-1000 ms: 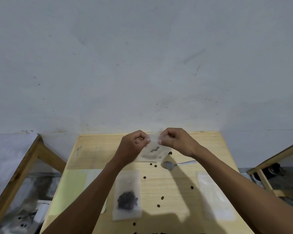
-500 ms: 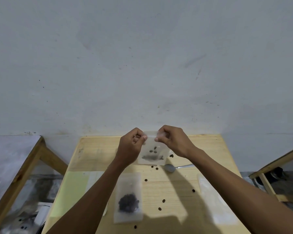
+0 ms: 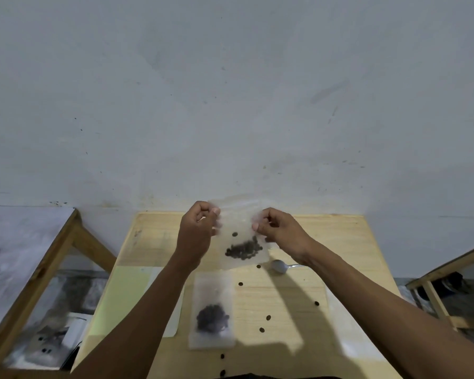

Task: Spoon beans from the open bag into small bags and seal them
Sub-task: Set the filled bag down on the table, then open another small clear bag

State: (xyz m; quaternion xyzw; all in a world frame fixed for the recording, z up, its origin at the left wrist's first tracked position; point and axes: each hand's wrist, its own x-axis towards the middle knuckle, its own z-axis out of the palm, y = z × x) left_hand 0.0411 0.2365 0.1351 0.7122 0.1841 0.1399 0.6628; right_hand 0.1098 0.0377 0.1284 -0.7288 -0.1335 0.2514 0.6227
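Note:
I hold a small translucent bag [image 3: 240,236] upright above the wooden table [image 3: 340,242], dark beans pooled in its lower part. My left hand [image 3: 196,236] pinches its upper left edge and my right hand [image 3: 281,232] pinches its upper right edge. A second small bag [image 3: 212,307] with a heap of dark beans lies flat on the table below. A metal spoon [image 3: 281,266] rests on the table under my right wrist. The open bag of beans is not visible, apart from a dark shape at the bottom edge.
Loose beans [image 3: 268,317] are scattered over the table's middle. Empty clear bags [image 3: 337,318] lie at the right, and a pale green sheet [image 3: 123,296] at the left. A wooden-framed stand [image 3: 66,242] is at the left, another frame [image 3: 433,277] at the right. A grey wall is close behind.
Both hands have lifted the small bag higher and spread apart along its top. The beans have slid down into a heap at its bottom.

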